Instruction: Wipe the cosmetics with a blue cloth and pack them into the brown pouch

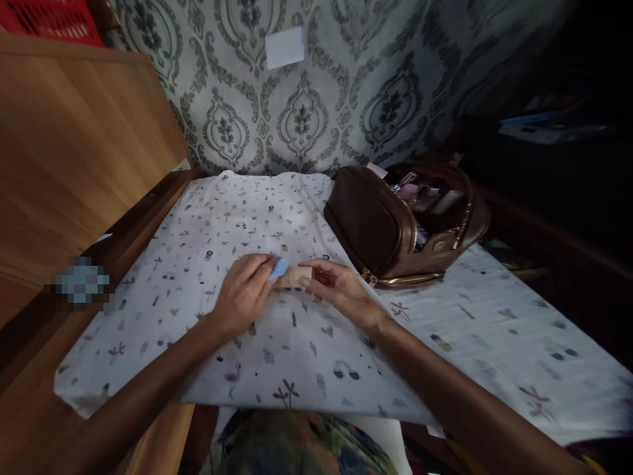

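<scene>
My left hand (243,290) is closed in a pinch on a small light-blue piece (278,268), pressed against the end of a small beige tube (297,276). My right hand (335,287) grips that beige tube from the other side, fingers curled round it. Both hands rest on a white cloth with small prints (257,231) spread over the table. What the blue piece is cannot be made out.
An open brown leather bag (380,231) with cosmetics inside stands just right of my hands. A wooden panel (74,152) rises on the left, a red crate (49,20) above it. Patterned wallpaper (306,99) with a white note (285,47) is behind.
</scene>
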